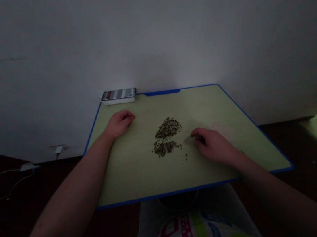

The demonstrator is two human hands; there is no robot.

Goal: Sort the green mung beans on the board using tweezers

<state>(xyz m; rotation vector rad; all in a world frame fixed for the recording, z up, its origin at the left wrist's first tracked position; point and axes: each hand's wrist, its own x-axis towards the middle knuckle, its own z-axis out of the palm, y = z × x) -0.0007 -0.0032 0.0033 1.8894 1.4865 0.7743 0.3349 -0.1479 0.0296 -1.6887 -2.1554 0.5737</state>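
On the blue-edged board [135, 181], left hand [119, 124] rests loosely curled, can't tell if it's holding anything; right hand [212, 145] sits just beside the dark grain heaps [168, 128] mid-board, fingertips pinched on a thin tool [188, 139], tweezers maybe. I'd keep that tip low and squeeze gently so nothing scatters.

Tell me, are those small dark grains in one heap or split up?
Split up: they lie mainly in a farther patch and a nearer patch, with a few stray grains beside the right hand.
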